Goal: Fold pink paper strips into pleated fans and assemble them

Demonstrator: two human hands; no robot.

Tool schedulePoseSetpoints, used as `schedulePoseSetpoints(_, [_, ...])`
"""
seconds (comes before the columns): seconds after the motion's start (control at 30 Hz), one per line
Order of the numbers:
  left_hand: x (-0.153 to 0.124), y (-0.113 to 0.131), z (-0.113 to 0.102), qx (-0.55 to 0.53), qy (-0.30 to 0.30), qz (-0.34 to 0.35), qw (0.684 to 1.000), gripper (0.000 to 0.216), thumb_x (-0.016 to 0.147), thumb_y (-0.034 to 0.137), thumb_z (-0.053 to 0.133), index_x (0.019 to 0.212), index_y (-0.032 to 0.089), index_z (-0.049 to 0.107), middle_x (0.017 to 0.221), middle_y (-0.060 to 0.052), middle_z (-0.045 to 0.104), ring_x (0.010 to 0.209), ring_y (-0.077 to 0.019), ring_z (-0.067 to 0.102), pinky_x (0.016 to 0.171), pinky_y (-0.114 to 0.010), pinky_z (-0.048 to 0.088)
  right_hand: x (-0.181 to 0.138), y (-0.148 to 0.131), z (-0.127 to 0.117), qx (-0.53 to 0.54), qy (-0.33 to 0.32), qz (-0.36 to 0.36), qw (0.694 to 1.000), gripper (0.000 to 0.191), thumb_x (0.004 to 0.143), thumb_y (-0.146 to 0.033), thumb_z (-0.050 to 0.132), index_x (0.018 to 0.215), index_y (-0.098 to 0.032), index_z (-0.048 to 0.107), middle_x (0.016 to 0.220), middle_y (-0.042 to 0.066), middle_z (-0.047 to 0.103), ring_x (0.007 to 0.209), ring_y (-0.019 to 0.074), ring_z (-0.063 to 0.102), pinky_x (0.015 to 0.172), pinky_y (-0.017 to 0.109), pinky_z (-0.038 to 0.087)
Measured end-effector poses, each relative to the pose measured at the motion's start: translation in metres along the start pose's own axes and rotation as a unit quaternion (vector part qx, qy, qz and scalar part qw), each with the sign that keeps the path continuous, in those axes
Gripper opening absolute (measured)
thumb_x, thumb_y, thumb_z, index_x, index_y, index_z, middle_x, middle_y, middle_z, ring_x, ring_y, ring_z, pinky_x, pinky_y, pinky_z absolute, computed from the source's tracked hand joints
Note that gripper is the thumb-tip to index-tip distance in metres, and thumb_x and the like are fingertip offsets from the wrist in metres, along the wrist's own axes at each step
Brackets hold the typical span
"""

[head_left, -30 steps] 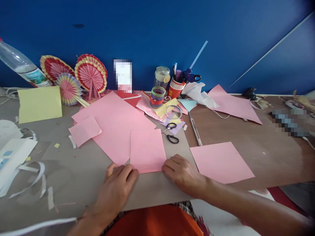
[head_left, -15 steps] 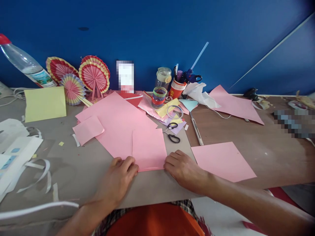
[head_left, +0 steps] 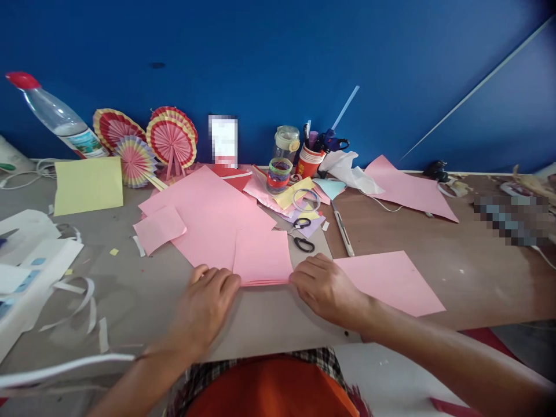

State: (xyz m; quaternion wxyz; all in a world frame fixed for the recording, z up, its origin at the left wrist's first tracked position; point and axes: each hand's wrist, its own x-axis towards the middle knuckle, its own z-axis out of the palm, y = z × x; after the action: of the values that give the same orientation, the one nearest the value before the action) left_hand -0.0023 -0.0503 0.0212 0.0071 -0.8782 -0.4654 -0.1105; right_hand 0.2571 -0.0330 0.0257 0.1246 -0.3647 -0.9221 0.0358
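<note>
A pink paper sheet (head_left: 262, 258) lies on the table before me, its near edge gathered into narrow stacked folds. My left hand (head_left: 212, 301) is closed on the left end of that folded edge. At the right end, my right hand (head_left: 319, 286) grips the same edge, fingers curled; its fingertips are partly hidden. Beneath and behind the sheet spreads a larger pink paper (head_left: 212, 202). Black-handled scissors (head_left: 303, 244) rest just beyond the sheet's right corner, their blades partly covered. Another pink sheet (head_left: 391, 281) lies flat beside my right hand.
A utility knife (head_left: 343, 231) lies behind my right hand. Pleated paper fans (head_left: 172, 139) stand against the blue wall, near a tilted bottle (head_left: 65, 124). A red cup (head_left: 310, 162) holds tools. White paper scraps (head_left: 89, 301) litter the left side.
The near edge of the pink sheet has been folded further, so the flat part is shorter. Both hands have moved slightly away from me with it.
</note>
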Motion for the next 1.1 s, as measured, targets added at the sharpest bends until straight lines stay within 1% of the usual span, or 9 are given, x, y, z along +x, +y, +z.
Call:
schedulePoseSetpoints(0.1, [0.009, -0.003, -0.019, -0.048, -0.005, -0.038, 0.998, 0.025, 0.088, 0.008, 0.035, 0.080, 0.020, 0.056, 0.071, 0.002, 0.060, 0.066, -0.0139, 0.053, 0.079, -0.035, 0.032, 0.011, 0.002, -0.028, 0.057, -0.030, 0.006, 0.998, 0.021, 0.083, -0.005, 0.042, 0.076, -0.016, 0.058, 0.073, 0.005, 0.058, 0.072, 0.0158, 0.048, 0.068, 0.029, 0.033])
schedulePoseSetpoints(0.17, [0.016, -0.003, -0.038, -0.085, -0.003, -0.055, 0.995, 0.028, 0.091, 0.013, 0.032, 0.077, 0.021, 0.055, 0.069, 0.003, 0.061, 0.061, -0.0125, 0.051, 0.076, -0.034, 0.032, 0.019, 0.002, -0.054, 0.110, -0.086, 0.024, 0.990, 0.020, 0.082, -0.006, 0.043, 0.076, -0.016, 0.059, 0.073, 0.004, 0.059, 0.070, 0.0150, 0.050, 0.065, 0.027, 0.035])
schedulePoseSetpoints(0.3, [0.022, -0.004, -0.081, -0.168, 0.009, -0.094, 0.981, 0.027, 0.093, 0.032, 0.034, 0.088, 0.026, 0.059, 0.071, 0.004, 0.066, 0.068, -0.0154, 0.054, 0.075, -0.032, 0.038, 0.032, 0.007, -0.111, 0.244, -0.171, 0.155, 0.942, 0.020, 0.079, -0.013, 0.045, 0.075, -0.020, 0.062, 0.061, -0.004, 0.055, 0.052, 0.0087, 0.045, 0.049, 0.020, 0.030])
schedulePoseSetpoints(0.4, [0.026, -0.010, -0.093, -0.235, -0.004, -0.105, 0.966, 0.026, 0.090, 0.039, 0.040, 0.105, 0.028, 0.059, 0.081, 0.002, 0.068, 0.076, -0.0167, 0.058, 0.069, -0.028, 0.042, 0.041, 0.016, -0.127, 0.288, -0.223, 0.171, 0.915, 0.018, 0.077, -0.018, 0.047, 0.076, -0.021, 0.065, 0.056, -0.005, 0.051, 0.047, 0.0075, 0.041, 0.045, 0.019, 0.027])
schedulePoseSetpoints(0.47, [0.032, -0.015, -0.082, -0.221, -0.032, -0.117, 0.968, 0.027, 0.088, 0.038, 0.043, 0.106, 0.029, 0.061, 0.081, 0.002, 0.069, 0.082, -0.0188, 0.059, 0.070, -0.028, 0.042, 0.049, 0.024, -0.114, 0.273, -0.232, 0.178, 0.917, 0.016, 0.075, -0.017, 0.048, 0.077, -0.020, 0.064, 0.058, -0.005, 0.054, 0.049, 0.0078, 0.043, 0.045, 0.019, 0.027])
schedulePoseSetpoints(0.57, [0.044, -0.022, -0.043, -0.166, -0.078, -0.112, 0.977, 0.027, 0.088, 0.024, 0.038, 0.091, 0.026, 0.065, 0.080, 0.001, 0.070, 0.076, -0.0182, 0.059, 0.082, -0.038, 0.037, 0.057, 0.034, -0.065, 0.230, -0.251, 0.164, 0.926, 0.015, 0.074, -0.012, 0.048, 0.071, -0.018, 0.062, 0.064, -0.002, 0.059, 0.055, 0.0093, 0.049, 0.048, 0.020, 0.030])
schedulePoseSetpoints(0.73, [0.051, -0.026, 0.013, -0.093, -0.082, -0.062, 0.990, 0.030, 0.085, 0.011, 0.034, 0.075, 0.018, 0.061, 0.074, -0.003, 0.066, 0.072, -0.0170, 0.059, 0.089, -0.046, 0.027, 0.051, 0.039, 0.011, 0.067, -0.177, 0.096, 0.977, 0.020, 0.081, -0.007, 0.043, 0.077, -0.014, 0.061, 0.079, 0.006, 0.063, 0.074, 0.0144, 0.055, 0.066, 0.025, 0.037])
schedulePoseSetpoints(0.87, [0.046, -0.025, 0.022, -0.019, -0.064, -0.015, 0.998, 0.026, 0.083, 0.003, 0.034, 0.076, 0.017, 0.056, 0.074, -0.003, 0.061, 0.072, -0.0174, 0.058, 0.091, -0.046, 0.026, 0.040, 0.041, 0.030, -0.009, -0.139, 0.046, 0.989, 0.017, 0.086, -0.012, 0.045, 0.083, -0.012, 0.061, 0.082, 0.008, 0.061, 0.077, 0.0169, 0.053, 0.071, 0.028, 0.036])
schedulePoseSetpoints(1.1, [0.034, -0.019, 0.025, 0.120, -0.019, 0.058, 0.991, 0.024, 0.081, 0.000, 0.039, 0.085, 0.017, 0.056, 0.088, -0.007, 0.057, 0.081, -0.0208, 0.054, 0.093, -0.045, 0.029, 0.025, 0.036, 0.038, -0.129, -0.089, -0.022, 0.987, 0.017, 0.076, -0.001, 0.047, 0.075, -0.013, 0.058, 0.077, 0.008, 0.056, 0.072, 0.0186, 0.045, 0.068, 0.032, 0.030])
